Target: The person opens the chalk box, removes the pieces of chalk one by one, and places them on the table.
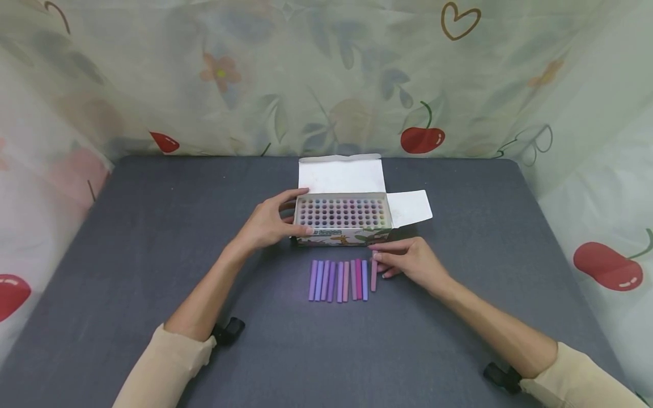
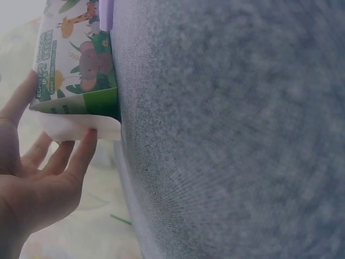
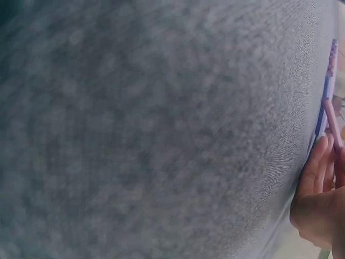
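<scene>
A cardboard box of chalk (image 1: 344,237) stands with its lid raised, full of sticks on end whose tops show in rows. My left hand (image 1: 270,221) grips the box's left end, thumb at the front corner and fingers round the side and back. In the left wrist view, fingertips (image 2: 89,141) touch a white end flap (image 2: 75,127). Between thumb and fingers my right hand (image 1: 410,260) pinches a pink chalk stick (image 1: 374,277), tilted in the right wrist view. Left of it, a row of purple, blue and pink chalk sticks (image 1: 340,281) lies before the box.
The white lid (image 1: 340,174) leans back behind the box. A white side flap (image 1: 410,208) sticks out to the right, just above my right hand. Dark grey cloth (image 1: 153,255) covers the table, and a printed curtain (image 1: 326,73) hangs along its back and sides.
</scene>
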Available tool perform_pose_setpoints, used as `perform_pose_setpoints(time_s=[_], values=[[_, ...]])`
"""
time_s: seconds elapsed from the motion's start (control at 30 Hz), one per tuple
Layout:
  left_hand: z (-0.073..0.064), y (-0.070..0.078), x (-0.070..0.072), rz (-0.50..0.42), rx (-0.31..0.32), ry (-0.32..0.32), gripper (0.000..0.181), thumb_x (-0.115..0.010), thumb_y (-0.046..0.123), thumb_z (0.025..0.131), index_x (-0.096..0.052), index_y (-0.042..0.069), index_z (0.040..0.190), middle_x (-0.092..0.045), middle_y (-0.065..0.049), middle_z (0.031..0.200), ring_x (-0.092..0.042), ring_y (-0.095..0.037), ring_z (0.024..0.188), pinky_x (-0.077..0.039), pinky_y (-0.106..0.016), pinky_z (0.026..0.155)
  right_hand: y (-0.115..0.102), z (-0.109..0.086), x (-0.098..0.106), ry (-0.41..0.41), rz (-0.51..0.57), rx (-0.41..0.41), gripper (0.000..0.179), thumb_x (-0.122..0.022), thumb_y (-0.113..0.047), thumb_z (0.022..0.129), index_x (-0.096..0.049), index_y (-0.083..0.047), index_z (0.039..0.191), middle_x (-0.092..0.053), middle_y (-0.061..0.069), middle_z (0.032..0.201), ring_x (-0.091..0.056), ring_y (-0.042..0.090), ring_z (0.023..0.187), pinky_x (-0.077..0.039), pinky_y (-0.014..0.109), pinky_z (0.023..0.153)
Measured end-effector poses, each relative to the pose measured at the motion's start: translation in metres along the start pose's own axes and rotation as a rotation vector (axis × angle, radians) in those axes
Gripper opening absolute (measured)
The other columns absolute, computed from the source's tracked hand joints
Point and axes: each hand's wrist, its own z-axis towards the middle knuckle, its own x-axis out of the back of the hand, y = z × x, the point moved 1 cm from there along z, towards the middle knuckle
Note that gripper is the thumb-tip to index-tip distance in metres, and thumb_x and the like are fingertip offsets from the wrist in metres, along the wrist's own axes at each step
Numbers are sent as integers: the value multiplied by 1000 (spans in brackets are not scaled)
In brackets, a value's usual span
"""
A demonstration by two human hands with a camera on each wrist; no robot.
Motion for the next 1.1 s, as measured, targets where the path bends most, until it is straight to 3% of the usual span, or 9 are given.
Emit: perform_pose_setpoints(time_s=[0.5,0.97,1.1], values=[[-1,0,1,-1,-5,12,84,-87,22,79,-43,29,151,-41,-7,153,-40,-30,140,-48,-42,102,10,7,0,-34,16,-25,29,-72,-8,92,-70,11,113,-73,22,98,-74,21,80,-59,38,73],[-1,0,0,4,-8,5,85,-87,23,79,-43,29,151,-41,-9,153,-41,-31,139,-49,-43,100,10,5,1,-31,-11,-38,27,-71,-9,93,-71,10,112,-73,21,99,-74,21,81,-59,37,73],[-1,1,-1,34,-12,8,84,-86,24,80,-42,30,152,-44,-12,149,-50,-34,132,-52,-44,95,8,3,3,-52,-31,-28,27,-70,-10,94,-70,9,113,-73,20,100,-74,23,84,-59,38,74]])
